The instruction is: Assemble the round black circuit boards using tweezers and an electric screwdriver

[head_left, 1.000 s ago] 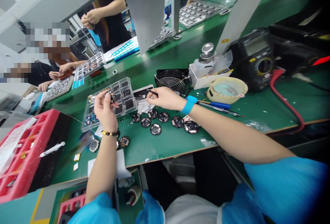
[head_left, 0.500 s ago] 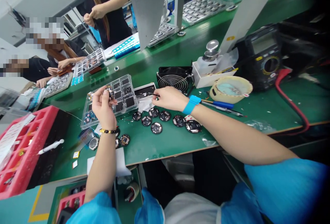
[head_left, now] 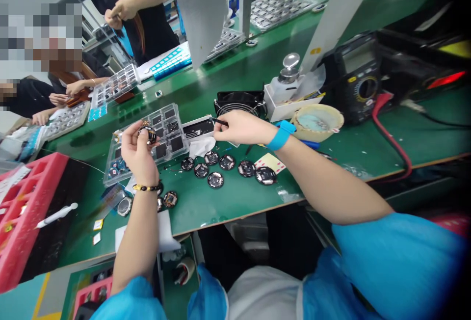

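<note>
My left hand (head_left: pixel 140 155) is closed around a round black watch module (head_left: pixel 150 135) with small electronic parts on its face, held up over a clear compartment tray (head_left: pixel 169 150). My right hand (head_left: pixel 241 127) pinches a thin dark tool, probably tweezers (head_left: pixel 221 121), its tip pointing left near a small white box (head_left: pixel 198 128) with dark and metal pieces inside. Below that hand, several similar round modules (head_left: pixel 215 179) lie on the green bench. A crumpled white tissue (head_left: pixel 201 147) rests beside the box.
Behind my right hand stand a black fan (head_left: pixel 239 101), a dispenser bottle (head_left: pixel 285 84), a cream bowl (head_left: pixel 318 122) and a multimeter (head_left: pixel 358 79). A red foam tray (head_left: pixel 33 202) is at the left, with a white pen-like tool (head_left: pixel 57 215). Co-workers sit and stand across the bench.
The view has shifted slightly. My right hand with the dark tool has moved up and to the right, away from the white box. My left hand still holds the module.
</note>
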`<control>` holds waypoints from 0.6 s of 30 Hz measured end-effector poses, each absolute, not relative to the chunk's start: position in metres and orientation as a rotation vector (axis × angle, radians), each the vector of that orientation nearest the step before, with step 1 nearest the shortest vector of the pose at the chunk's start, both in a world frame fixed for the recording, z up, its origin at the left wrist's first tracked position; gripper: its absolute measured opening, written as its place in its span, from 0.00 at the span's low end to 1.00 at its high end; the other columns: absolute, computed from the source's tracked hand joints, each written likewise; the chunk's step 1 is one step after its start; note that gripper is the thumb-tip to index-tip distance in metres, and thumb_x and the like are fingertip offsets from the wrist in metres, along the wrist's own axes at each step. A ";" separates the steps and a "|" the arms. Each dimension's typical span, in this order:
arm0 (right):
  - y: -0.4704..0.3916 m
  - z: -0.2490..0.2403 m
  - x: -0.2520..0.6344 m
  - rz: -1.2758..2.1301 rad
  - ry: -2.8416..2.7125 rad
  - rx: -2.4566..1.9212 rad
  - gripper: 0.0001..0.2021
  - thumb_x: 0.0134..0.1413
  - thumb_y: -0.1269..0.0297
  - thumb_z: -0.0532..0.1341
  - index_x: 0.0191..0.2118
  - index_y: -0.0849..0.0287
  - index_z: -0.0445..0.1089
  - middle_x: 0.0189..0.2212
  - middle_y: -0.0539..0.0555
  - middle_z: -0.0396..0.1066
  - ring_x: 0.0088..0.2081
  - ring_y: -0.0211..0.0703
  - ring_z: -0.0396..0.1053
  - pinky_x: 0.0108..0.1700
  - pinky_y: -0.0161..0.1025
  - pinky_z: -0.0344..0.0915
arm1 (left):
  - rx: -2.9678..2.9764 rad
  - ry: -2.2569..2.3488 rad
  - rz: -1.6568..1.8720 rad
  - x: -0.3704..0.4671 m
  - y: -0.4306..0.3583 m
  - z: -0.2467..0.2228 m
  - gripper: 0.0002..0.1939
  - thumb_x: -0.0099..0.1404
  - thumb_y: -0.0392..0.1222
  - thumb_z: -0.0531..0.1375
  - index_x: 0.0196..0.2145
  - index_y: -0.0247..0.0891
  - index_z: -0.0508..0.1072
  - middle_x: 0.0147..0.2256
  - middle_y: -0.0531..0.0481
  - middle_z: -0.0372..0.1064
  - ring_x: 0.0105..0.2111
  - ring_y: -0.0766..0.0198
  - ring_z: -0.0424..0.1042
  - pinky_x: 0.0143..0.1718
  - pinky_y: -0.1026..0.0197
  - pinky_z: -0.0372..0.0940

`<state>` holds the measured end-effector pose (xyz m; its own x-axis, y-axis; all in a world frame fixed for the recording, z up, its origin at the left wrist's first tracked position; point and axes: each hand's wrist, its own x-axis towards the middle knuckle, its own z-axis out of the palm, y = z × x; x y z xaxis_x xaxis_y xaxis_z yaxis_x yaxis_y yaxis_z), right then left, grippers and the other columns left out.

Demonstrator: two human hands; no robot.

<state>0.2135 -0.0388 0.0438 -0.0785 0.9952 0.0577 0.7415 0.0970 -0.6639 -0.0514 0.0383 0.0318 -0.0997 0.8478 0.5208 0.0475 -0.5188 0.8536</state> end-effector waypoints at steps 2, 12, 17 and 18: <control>-0.042 0.047 0.220 0.642 -2.001 -1.747 0.06 0.51 0.63 0.62 0.29 0.58 0.75 0.21 0.49 0.68 0.24 0.39 0.61 0.29 0.39 0.52 | 1.550 0.977 1.681 -0.051 0.037 0.032 0.15 0.64 0.45 0.66 0.47 0.39 0.75 0.40 0.50 0.71 0.29 0.70 0.73 0.29 0.67 0.70; -0.048 0.042 0.221 0.337 -2.361 -2.170 0.15 0.57 0.59 0.63 0.42 0.63 0.82 0.38 0.66 0.80 0.40 0.60 0.77 0.35 0.44 0.61 | 1.657 0.982 1.651 -0.049 0.037 0.026 0.15 0.65 0.49 0.67 0.46 0.39 0.77 0.40 0.48 0.73 0.31 0.67 0.73 0.27 0.66 0.71; -0.047 0.043 0.224 0.319 -2.342 -2.192 0.16 0.58 0.59 0.64 0.44 0.65 0.82 0.37 0.67 0.81 0.42 0.62 0.78 0.36 0.44 0.63 | 1.752 0.996 1.620 -0.047 0.033 0.025 0.15 0.66 0.49 0.67 0.46 0.38 0.77 0.38 0.49 0.72 0.32 0.67 0.72 0.27 0.67 0.71; -0.047 0.041 0.224 0.303 -2.342 -2.181 0.16 0.58 0.60 0.63 0.44 0.65 0.82 0.38 0.67 0.81 0.42 0.62 0.78 0.36 0.45 0.63 | 1.780 1.003 1.603 -0.047 0.032 0.025 0.15 0.67 0.49 0.66 0.46 0.38 0.77 0.39 0.49 0.72 0.33 0.67 0.72 0.28 0.67 0.72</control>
<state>0.2236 -0.0466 0.0413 -0.0779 0.9804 -0.1811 0.9942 0.0628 -0.0878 -0.0466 0.0319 0.0253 0.0159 0.8110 0.5849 0.1711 -0.5785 0.7975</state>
